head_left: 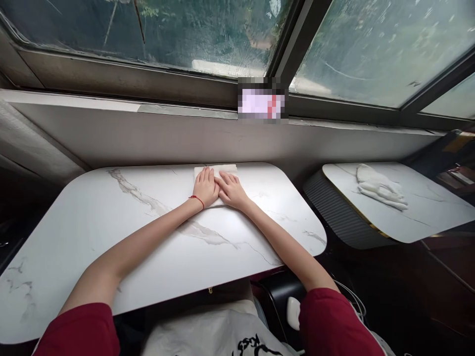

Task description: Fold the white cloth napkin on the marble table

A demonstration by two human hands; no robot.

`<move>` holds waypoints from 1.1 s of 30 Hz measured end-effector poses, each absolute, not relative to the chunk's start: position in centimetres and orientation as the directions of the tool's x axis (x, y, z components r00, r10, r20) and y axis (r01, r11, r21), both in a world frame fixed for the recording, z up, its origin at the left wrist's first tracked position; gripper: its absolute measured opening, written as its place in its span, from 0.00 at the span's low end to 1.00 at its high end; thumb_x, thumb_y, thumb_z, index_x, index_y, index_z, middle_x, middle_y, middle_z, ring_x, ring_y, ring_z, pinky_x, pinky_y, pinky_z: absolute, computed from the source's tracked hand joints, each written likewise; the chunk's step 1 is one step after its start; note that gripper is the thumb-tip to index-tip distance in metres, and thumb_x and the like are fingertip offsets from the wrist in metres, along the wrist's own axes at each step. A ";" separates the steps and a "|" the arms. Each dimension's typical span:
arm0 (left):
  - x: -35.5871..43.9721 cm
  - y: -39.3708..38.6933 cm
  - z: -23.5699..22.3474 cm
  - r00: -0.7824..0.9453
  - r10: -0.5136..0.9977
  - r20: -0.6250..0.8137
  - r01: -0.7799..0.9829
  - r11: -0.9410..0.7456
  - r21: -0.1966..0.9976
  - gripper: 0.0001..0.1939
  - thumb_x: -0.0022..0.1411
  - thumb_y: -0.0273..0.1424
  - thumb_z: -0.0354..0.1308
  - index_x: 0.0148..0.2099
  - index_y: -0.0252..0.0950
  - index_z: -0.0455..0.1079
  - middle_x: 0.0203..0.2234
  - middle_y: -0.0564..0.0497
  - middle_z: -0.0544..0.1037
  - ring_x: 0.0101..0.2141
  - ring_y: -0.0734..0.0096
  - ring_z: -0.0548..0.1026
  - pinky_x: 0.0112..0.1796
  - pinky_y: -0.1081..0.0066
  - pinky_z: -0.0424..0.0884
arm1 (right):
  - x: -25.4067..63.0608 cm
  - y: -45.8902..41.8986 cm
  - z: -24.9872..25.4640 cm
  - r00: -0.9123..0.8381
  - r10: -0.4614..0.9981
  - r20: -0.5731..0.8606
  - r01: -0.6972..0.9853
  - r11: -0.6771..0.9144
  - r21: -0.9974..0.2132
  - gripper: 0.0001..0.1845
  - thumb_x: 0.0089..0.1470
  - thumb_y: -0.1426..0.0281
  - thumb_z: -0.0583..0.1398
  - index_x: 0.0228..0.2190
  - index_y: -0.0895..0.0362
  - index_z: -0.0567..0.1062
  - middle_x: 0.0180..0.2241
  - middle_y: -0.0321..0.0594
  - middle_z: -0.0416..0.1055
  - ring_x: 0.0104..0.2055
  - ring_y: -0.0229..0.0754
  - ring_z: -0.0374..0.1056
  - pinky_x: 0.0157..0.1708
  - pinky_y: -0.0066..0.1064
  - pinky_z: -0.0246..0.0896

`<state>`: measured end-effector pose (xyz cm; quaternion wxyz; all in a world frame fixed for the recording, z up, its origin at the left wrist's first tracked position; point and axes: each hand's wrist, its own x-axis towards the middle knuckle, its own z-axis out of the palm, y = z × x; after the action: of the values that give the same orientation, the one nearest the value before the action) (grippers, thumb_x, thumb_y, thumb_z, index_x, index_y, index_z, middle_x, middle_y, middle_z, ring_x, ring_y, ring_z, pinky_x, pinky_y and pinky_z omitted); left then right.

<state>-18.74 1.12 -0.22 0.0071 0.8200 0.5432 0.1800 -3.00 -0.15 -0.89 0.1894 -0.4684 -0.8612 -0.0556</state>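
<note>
Both my hands lie flat near the far edge of a white marble-patterned table [156, 267]. Beneath them is a folded white cloth [230, 169], partly covered by the palms and fingers. My left hand [206, 188], with a red string bracelet [197, 200] at its wrist, has its fingers stretched out on the cloth. Beside it, touching at the thumbs, my right hand [231, 190] presses down with its fingers extended too. Neither hand is wrapped around anything.
To the right stands a second marble-patterned table [426, 212] with a bunched white cloth or pair of gloves [380, 187] on it. A pale wall [166, 141] rises behind the tables below windows [185, 34]. A white rounded object [293, 313] is near my right sleeve.
</note>
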 end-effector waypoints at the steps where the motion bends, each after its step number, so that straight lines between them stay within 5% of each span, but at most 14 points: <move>1: -18.5 0.5 -0.1 0.369 0.888 0.274 0.884 -0.426 0.193 0.32 0.70 0.32 0.43 0.70 0.16 0.54 0.70 0.28 0.56 0.71 0.48 0.53 0.68 0.53 0.51 | -2.7 -1.0 -0.9 -0.479 0.790 0.383 0.835 0.545 -0.080 0.29 0.63 0.68 0.49 0.63 0.62 0.68 0.65 0.58 0.61 0.66 0.57 0.56 0.64 0.48 0.48; 8: -16.0 -6.4 0.4 0.541 0.827 0.152 0.827 -0.556 0.080 0.32 0.70 0.31 0.43 0.71 0.17 0.53 0.71 0.28 0.51 0.71 0.44 0.49 0.68 0.50 0.51 | -1.1 -10.6 -1.6 -0.357 0.835 0.419 0.898 0.430 -0.091 0.28 0.62 0.69 0.50 0.60 0.65 0.70 0.65 0.60 0.61 0.67 0.58 0.54 0.65 0.51 0.49; 16: -14.5 -14.0 0.2 0.694 0.694 0.192 0.703 -0.711 0.028 0.33 0.68 0.32 0.45 0.70 0.20 0.57 0.70 0.28 0.55 0.71 0.43 0.52 0.67 0.49 0.56 | -0.5 -20.8 -2.1 -0.233 0.873 0.429 0.939 0.316 -0.133 0.34 0.61 0.70 0.50 0.68 0.57 0.57 0.68 0.58 0.55 0.69 0.61 0.53 0.64 0.60 0.52; 33: -14.3 -8.9 -0.5 0.692 0.673 0.261 0.686 -0.726 0.050 0.31 0.70 0.34 0.44 0.69 0.19 0.59 0.69 0.27 0.58 0.70 0.43 0.55 0.66 0.50 0.56 | 1.1 -15.7 -1.5 -0.249 0.898 0.362 0.914 0.342 -0.220 0.29 0.62 0.68 0.50 0.61 0.63 0.68 0.65 0.60 0.58 0.67 0.61 0.52 0.64 0.55 0.51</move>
<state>-14.34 -8.87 -0.51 -0.0256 0.9195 0.3696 0.1318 1.09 -15.68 -1.49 0.2165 -0.5733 -0.7900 -0.0177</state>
